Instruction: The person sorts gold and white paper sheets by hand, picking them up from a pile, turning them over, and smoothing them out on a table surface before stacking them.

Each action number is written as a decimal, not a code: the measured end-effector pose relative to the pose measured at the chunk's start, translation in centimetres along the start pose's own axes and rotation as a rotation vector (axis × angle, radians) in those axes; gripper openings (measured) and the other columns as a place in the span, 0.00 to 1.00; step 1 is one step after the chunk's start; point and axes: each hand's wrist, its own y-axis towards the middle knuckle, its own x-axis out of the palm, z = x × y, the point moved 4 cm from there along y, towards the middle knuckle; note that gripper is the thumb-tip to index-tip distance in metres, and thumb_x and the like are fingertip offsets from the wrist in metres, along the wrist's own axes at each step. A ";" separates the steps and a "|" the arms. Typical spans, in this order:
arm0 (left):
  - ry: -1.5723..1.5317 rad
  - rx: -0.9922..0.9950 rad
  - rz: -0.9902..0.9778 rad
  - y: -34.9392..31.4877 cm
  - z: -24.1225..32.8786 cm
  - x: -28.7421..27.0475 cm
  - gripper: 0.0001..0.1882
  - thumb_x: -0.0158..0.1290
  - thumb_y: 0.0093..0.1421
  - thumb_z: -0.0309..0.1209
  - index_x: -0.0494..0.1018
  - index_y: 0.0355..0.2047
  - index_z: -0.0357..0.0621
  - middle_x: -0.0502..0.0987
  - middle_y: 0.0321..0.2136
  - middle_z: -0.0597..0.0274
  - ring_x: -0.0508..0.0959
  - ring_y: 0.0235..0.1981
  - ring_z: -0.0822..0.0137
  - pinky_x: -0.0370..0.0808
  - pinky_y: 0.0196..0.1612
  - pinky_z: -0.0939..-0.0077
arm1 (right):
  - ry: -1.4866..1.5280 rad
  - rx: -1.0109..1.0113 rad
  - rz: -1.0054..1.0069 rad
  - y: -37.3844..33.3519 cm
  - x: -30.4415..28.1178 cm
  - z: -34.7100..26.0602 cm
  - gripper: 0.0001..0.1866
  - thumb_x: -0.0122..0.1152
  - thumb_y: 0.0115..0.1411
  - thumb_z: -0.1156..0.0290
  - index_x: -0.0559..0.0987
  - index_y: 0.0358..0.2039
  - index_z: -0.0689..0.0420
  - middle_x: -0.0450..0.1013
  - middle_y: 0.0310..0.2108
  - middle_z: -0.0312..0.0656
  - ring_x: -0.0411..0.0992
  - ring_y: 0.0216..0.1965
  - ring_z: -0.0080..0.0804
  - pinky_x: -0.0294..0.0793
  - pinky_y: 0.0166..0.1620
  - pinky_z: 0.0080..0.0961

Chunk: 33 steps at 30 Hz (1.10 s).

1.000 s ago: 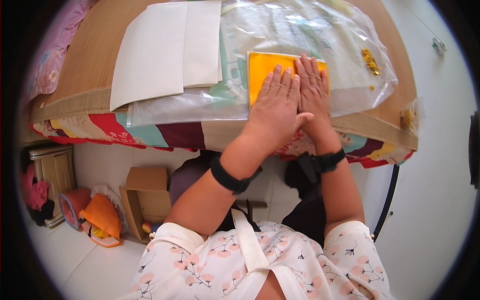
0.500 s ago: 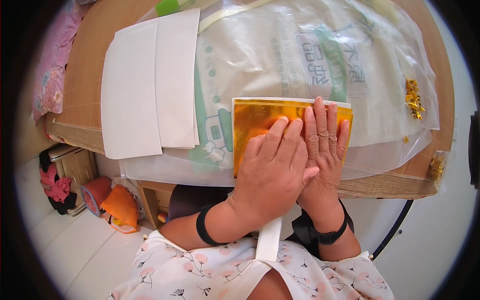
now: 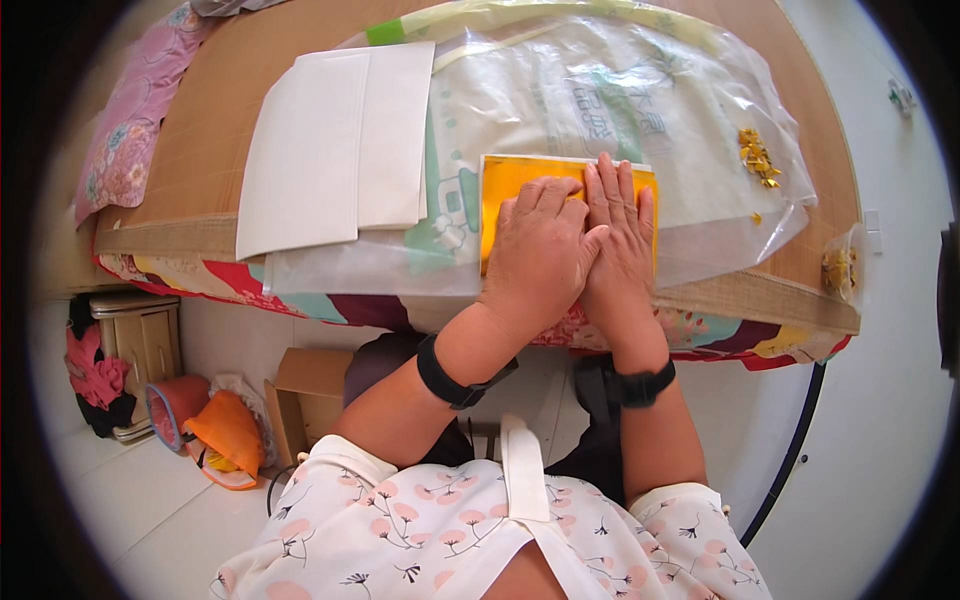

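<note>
A stack of shiny gold foil sheets with pale edges lies on a clear plastic bag. My right hand rests flat on the stack's right part, fingers stretched out side by side. Beside it, partly overlapping its wrist side, my left hand presses on the foil with bent fingers and the thumb out toward the right hand. Its fingertips are partly hidden. To the left, several large white paper sheets lie in overlapping piles on the bag's left part.
Small folded gold pieces lie on the bag's right side, and a clear tub with more stands at the table corner. A pink floral cloth hangs at far left. Below stand an orange bag and a cardboard box.
The view has shifted back, so the table sits higher and its patterned cloth side shows. My left fingers, straighter before, are now more bent; the right hand stays flat on the foil.
</note>
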 end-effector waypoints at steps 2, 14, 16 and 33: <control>-0.023 -0.012 -0.023 -1.4 0.4 -0.1 0.23 0.53 0.67 0.42 0.75 0.51 0.33 0.74 0.56 0.47 0.69 0.61 0.46 0.64 0.63 0.55 | -0.015 -0.036 0.071 -0.4 0.1 0.1 0.33 0.45 0.69 0.65 0.57 0.72 0.61 0.50 0.75 0.48 0.42 0.77 0.44 0.35 0.76 0.46; 0.161 0.216 -0.144 -4.7 -0.5 0.6 0.38 0.48 0.68 0.55 0.63 0.68 0.37 0.60 0.69 0.42 0.54 0.73 0.44 0.53 0.73 0.57 | 0.188 -0.133 -0.036 -2.0 -2.6 2.0 0.27 0.56 0.65 0.71 0.69 0.64 0.60 0.60 0.70 0.52 0.52 0.73 0.50 0.50 0.72 0.48; 0.325 0.268 -0.193 -4.9 -0.5 0.9 0.38 0.51 0.67 0.52 0.61 0.69 0.40 0.57 0.71 0.43 0.53 0.74 0.46 0.51 0.73 0.57 | 0.075 -0.160 -0.067 -2.9 -2.7 1.9 0.26 0.54 0.68 0.67 0.69 0.65 0.61 0.61 0.69 0.52 0.52 0.73 0.49 0.48 0.73 0.49; 0.124 0.213 -0.160 -4.9 -1.2 1.6 0.35 0.48 0.66 0.34 0.53 0.72 0.40 0.51 0.74 0.48 0.48 0.76 0.53 0.46 0.76 0.59 | 0.418 -0.065 0.055 -2.1 0.8 -2.7 0.42 0.36 0.72 0.38 0.57 0.72 0.61 0.52 0.74 0.53 0.43 0.76 0.52 0.35 0.75 0.46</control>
